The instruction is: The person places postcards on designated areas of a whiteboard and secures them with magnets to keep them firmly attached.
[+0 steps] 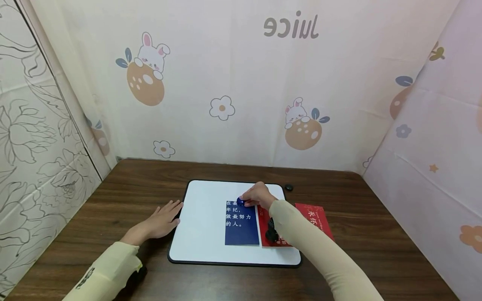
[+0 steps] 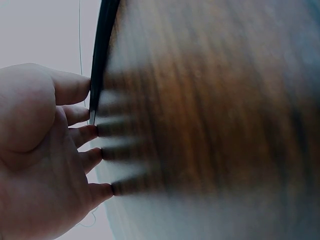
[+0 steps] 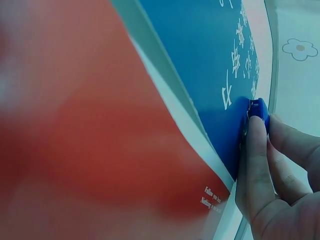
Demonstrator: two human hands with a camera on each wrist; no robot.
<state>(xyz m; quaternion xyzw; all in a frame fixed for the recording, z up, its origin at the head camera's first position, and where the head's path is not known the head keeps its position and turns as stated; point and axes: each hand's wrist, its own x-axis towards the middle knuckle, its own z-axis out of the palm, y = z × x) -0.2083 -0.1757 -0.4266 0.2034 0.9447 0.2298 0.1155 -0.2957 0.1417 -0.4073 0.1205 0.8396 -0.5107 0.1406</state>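
Note:
A whiteboard (image 1: 203, 234) with a black rim lies flat on the table. On it is a dark blue card (image 1: 241, 234) with white characters, and a red card (image 1: 265, 225) lies beside it, partly hidden by the right forearm. My right hand (image 1: 260, 194) pinches a small round blue magnet (image 3: 259, 112) at the blue card's top edge. At the board's left edge, my left hand (image 1: 162, 219) lies with fingers extended; in the left wrist view its fingertips (image 2: 102, 190) touch near the black rim.
Another red card (image 1: 316, 215) lies right of the board, partly under the right sleeve. A small black round object (image 1: 288, 187) sits by the board's top right corner. The brown wooden table (image 1: 150, 175) meets a patterned curtain (image 1: 226, 83) behind.

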